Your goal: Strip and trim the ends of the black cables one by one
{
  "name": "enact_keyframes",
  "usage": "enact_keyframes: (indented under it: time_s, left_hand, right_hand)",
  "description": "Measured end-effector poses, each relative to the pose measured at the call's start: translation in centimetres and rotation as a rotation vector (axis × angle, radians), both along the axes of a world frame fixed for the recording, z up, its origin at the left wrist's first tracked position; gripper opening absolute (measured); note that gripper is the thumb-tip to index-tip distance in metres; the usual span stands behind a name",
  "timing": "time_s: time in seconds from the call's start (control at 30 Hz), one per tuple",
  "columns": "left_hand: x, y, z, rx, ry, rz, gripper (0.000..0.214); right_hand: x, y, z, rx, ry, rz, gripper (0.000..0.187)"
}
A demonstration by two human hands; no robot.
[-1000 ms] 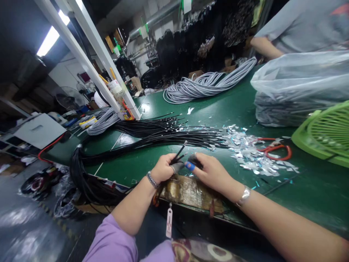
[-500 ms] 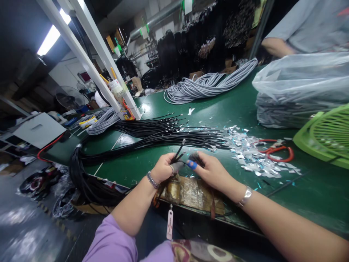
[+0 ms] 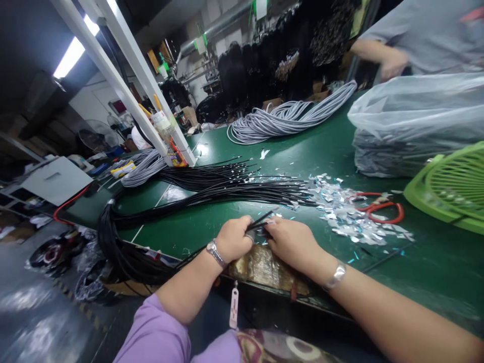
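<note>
My left hand [image 3: 235, 239] is closed round the end of a thin black cable [image 3: 260, 220] at the near edge of the green table [image 3: 310, 151]. My right hand [image 3: 292, 241] is closed too, its fingertips pinching the same cable end right beside the left thumb. The cable tips stick out up and to the right between the two hands. A large bundle of black cables [image 3: 212, 187] lies just beyond the hands and droops off the table's left edge. Silver foil scraps [image 3: 340, 212] are scattered to the right of my hands.
Red-handled scissors [image 3: 380, 212] lie among the scraps. A green plastic basket [image 3: 449, 186] and a clear plastic bag of cables [image 3: 412, 121] stand at the right. Grey cable coils [image 3: 287, 117] lie at the back. Another person in a grey shirt [image 3: 427, 35] works at the far right.
Both hands have dropped lower toward the table edge and turned knuckles up. The cable ends now point more flatly to the right. The other person's hand has come into view at the back.
</note>
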State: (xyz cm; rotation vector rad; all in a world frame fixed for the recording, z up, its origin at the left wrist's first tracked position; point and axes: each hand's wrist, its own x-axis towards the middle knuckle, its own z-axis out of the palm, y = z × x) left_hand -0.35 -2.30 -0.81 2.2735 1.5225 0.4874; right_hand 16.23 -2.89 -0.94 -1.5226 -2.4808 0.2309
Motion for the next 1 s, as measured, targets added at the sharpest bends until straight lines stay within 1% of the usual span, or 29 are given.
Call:
enact_keyframes:
  time_s: [0.07, 0.1, 0.13, 0.17, 0.2, 0.27, 0.3, 0.33, 0.37, 0.4, 0.43, 0.5, 0.53, 0.57, 0.6, 0.63, 0.67, 0.73, 0.77, 0.8, 0.83, 0.87, 0.9, 0.93, 0.97, 1.0]
  left_hand:
    - [0.1, -0.3, 0.2, 0.031, -0.011, 0.002, 0.01]
    - [-0.1, -0.2, 0.2, 0.005, -0.075, -0.01, 0.006]
    - [-0.3, -0.1, 0.1, -0.062, -0.176, -0.03, 0.005]
    - [-0.6, 0.2, 0.1, -0.17, -0.302, -0.059, 0.013]
    - [-1.0, 0.4, 0.0, -0.306, -0.435, -0.089, 0.023]
    - [-1.6, 1.0, -0.3, -0.562, -0.644, -0.145, 0.042]
    - [-1.7, 1.2, -0.4, -0.653, -0.707, -0.169, 0.05]
    - [-1.8, 1.4, -0.4, -0.708, -0.743, -0.181, 0.055]
    - [-1.7, 1.5, -0.5, -0.725, -0.753, -0.176, 0.057]
    - [-1.4, 1.6, -0.4, -0.7, -0.738, -0.148, 0.056]
    - [-1.1, 1.5, -0.4, -0.633, -0.695, -0.104, 0.052]
    - [-0.5, 1.3, -0.1, -0.402, -0.537, -0.003, 0.038]
    - [-0.3, 1.2, 0.0, -0.282, -0.443, 0.026, 0.032]
    - [-0.1, 1.1, 0.2, -0.187, -0.374, 0.039, 0.03]
    - [-0.1, 0.9, 0.3, -0.139, -0.346, 0.035, 0.03]
    - [-0.1, 0.8, 0.5, -0.152, -0.363, 0.021, 0.03]
    - [-0.2, 0.7, 0.6, -0.218, -0.42, 0.002, 0.031]
    - [-0.4, 0.6, 0.8, -0.418, -0.584, -0.033, 0.038]
    - [-0.6, 0.6, 0.9, -0.503, -0.656, -0.035, 0.042]
    - [-0.7, 0.7, 0.9, -0.557, -0.712, -0.025, 0.046]
    - [-0.8, 0.8, 0.9, -0.575, -0.752, -0.004, 0.048]
    - [-0.9, 0.9, 0.9, -0.567, -0.782, 0.026, 0.049]
    - [-1.0, 1.0, 0.8, -0.548, -0.808, 0.062, 0.05]
    - [-1.1, 1.2, 0.8, -0.529, -0.83, 0.096, 0.05]
    - [-1.2, 1.2, 0.7, -0.514, -0.85, 0.124, 0.051]
    - [-1.3, 1.3, 0.6, -0.505, -0.865, 0.142, 0.051]
  right_hand:
    - [0.2, 0.0, 0.0, -0.003, 0.059, -0.01, 0.019]
    - [0.3, 0.1, 0.0, -0.019, 0.128, 0.007, 0.015]
    - [0.5, 0.2, -0.1, -0.055, 0.234, 0.045, 0.011]
    - [0.6, 0.3, -0.2, -0.121, 0.377, 0.1, 0.011]
    - [0.7, 0.3, -0.4, -0.216, 0.55, 0.165, 0.016]
    - [0.6, 0.4, -0.8, -0.474, 0.912, 0.294, 0.03]
    - [0.5, 0.5, -1.0, -0.597, 1.051, 0.332, 0.036]
    - [0.4, 0.6, -1.2, -0.681, 1.139, 0.345, 0.041]
    - [0.4, 0.7, -1.3, -0.708, 1.169, 0.335, 0.043]
    - [0.4, 0.9, -1.3, -0.66, 1.146, 0.296, 0.042]
    - [0.4, 1.1, -1.2, -0.543, 1.062, 0.234, 0.038]
    - [0.6, 1.4, -0.8, -0.267, 0.74, 0.112, 0.026]
    - [0.7, 1.4, -0.6, -0.16, 0.585, 0.046, 0.02]
    - [0.8, 1.4, -0.4, -0.099, 0.474, 0.021, 0.017]
    - [0.8, 1.3, -0.3, -0.065, 0.418, 0.011, 0.016]
    - [0.8, 1.1, -0.2, -0.076, 0.431, 0.031, 0.016]
    - [0.7, 1.0, -0.1, -0.127, 0.508, 0.069, 0.016]
    - [0.6, 0.9, -0.2, -0.316, 0.786, 0.121, 0.018]
    - [0.7, 1.0, -0.3, -0.429, 0.946, 0.105, 0.021]
    - [0.8, 1.3, -0.4, -0.523, 1.094, 0.056, 0.024]
    - [1.1, 1.8, -0.5, -0.586, 1.211, -0.019, 0.028]
    - [1.6, 2.3, -0.6, -0.602, 1.324, -0.128, 0.031]
    - [2.1, 2.8, -0.7, -0.572, 1.378, -0.194, 0.034]
    - [2.7, 3.3, -0.8, -0.542, 1.419, -0.237, 0.037]
    - [3.2, 3.7, -0.9, -0.485, 1.514, -0.296, 0.038]
    - [3.5, 4.0, -0.9, -0.459, 1.558, -0.32, 0.04]
